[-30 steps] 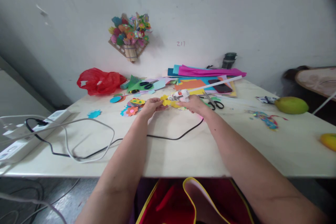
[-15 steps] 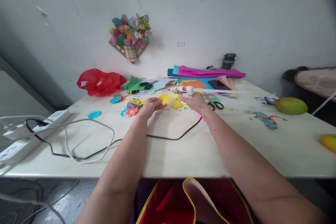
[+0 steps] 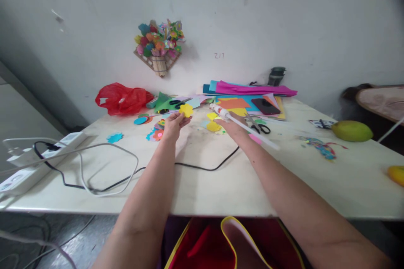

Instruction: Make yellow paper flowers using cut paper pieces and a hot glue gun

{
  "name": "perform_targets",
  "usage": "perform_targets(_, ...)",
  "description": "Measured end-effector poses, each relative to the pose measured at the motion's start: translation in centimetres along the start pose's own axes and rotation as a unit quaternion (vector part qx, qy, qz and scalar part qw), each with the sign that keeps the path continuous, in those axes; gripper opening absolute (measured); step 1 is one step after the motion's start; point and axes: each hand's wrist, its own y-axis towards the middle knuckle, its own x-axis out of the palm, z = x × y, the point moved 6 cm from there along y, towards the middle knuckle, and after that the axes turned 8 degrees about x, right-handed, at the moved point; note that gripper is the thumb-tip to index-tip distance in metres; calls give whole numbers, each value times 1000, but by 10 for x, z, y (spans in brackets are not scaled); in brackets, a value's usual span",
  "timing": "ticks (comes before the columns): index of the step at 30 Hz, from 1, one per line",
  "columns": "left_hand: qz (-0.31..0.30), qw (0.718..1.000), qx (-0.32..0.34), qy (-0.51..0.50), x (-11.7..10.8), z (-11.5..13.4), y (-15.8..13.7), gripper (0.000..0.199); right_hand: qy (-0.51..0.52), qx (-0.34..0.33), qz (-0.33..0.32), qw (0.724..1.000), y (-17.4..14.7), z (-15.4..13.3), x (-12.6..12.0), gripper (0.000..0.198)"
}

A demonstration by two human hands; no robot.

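Observation:
My left hand (image 3: 174,125) is closed on a yellow paper flower (image 3: 186,110), raised a little off the table. My right hand (image 3: 234,127) is wrapped round a white glue gun (image 3: 221,112); a long glue stick (image 3: 254,131) juts from its back end. Below the gun's nozzle lie several yellow paper cutouts (image 3: 213,126). A pile of coloured paper flowers (image 3: 157,133) sits just left of my left hand. Scissors with black handles (image 3: 260,127) rest to the right of my right hand.
A black cord (image 3: 202,169) crosses the table towards a power strip (image 3: 41,162). At the back are a red plastic bag (image 3: 123,100), coloured sheets (image 3: 252,89) and a phone (image 3: 265,106). A green fruit (image 3: 352,130) lies at the right. Paper flowers hang on the wall (image 3: 159,46).
My left hand has lifted the yellow flower up and left, away from the glue gun. In my right hand the gun has turned, its glue stick now slanting down to the right.

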Motion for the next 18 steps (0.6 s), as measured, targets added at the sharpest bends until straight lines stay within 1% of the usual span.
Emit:
perform_targets(3,30,998,42,-22,-3,9,3,24,-95,-36,-49,994,-6,-6,8,49)
perform_targets(6,33,997,56,-34,-2,14,5,24,-147,-109,-98,978,-14,-14,21,47)
perform_targets(9,26,998,48,-34,3,15,4,24,-162,-195,-135,958,-23,-22,36,48)
perform_targets(11,14,999,35,-31,7,14,2,23,-163,-237,-148,946,-28,-27,45,47)
perform_targets(14,-9,1000,14,-16,15,11,-2,22,-152,-272,-156,937,-35,-34,55,41)
perform_targets(18,-40,999,1,-13,24,7,-6,22,-155,-293,-166,929,-43,-43,66,40)
